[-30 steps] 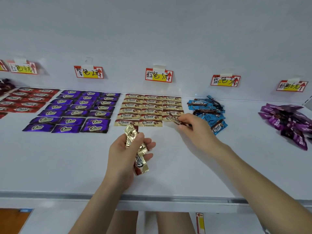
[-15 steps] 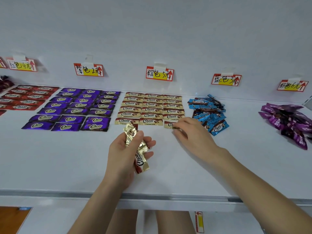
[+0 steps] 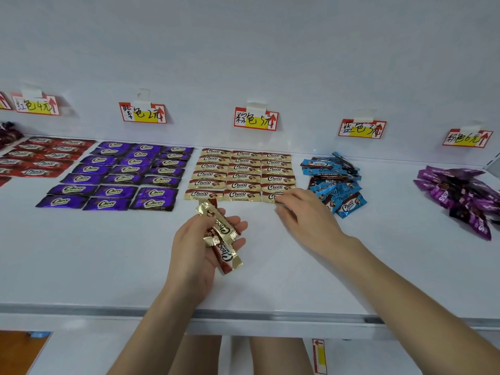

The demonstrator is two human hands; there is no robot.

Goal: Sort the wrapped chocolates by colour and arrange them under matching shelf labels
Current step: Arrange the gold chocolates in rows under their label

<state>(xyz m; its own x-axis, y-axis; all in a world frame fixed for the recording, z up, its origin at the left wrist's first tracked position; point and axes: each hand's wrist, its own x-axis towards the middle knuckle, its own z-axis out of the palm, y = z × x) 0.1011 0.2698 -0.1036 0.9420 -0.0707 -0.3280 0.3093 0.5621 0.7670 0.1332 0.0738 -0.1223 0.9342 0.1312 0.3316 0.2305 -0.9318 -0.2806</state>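
While my left hand (image 3: 197, 253) hovers over the white shelf (image 3: 108, 253), its fingers curl round a small bunch of gold chocolates (image 3: 221, 234), some ends sticking out past my fingertips. A plain white back wall (image 3: 243, 50) rises behind the shelf, a grey metal strip (image 3: 81, 309) runs along its front edge, and a patch of wooden floor (image 3: 16, 350) shows low on the left. My right hand (image 3: 305, 217) reaches forward with its fingers nearly straight, the tips touching the last gold wrapper (image 3: 270, 197) in the front row and hiding most of it. That wrapper closes a neat gold grid (image 3: 243, 171) of three columns. Left of it lie a purple grid (image 3: 121, 174) and red rows (image 3: 40, 158); right of it sit a loose blue heap (image 3: 335, 182), just beside my right hand, and a magenta heap (image 3: 460, 193) well apart. Every wrapper I can read says "Choco". Handwritten tags are taped to the wall: the red tag (image 3: 35, 104) reads 红色4元, the purple tag (image 3: 142, 112) 紫色2元, the brown tag (image 3: 255, 119) ends in 色5元, the blue tag (image 3: 361, 128) 蓝色3元, the pink tag (image 3: 466, 138) 粉色6元.
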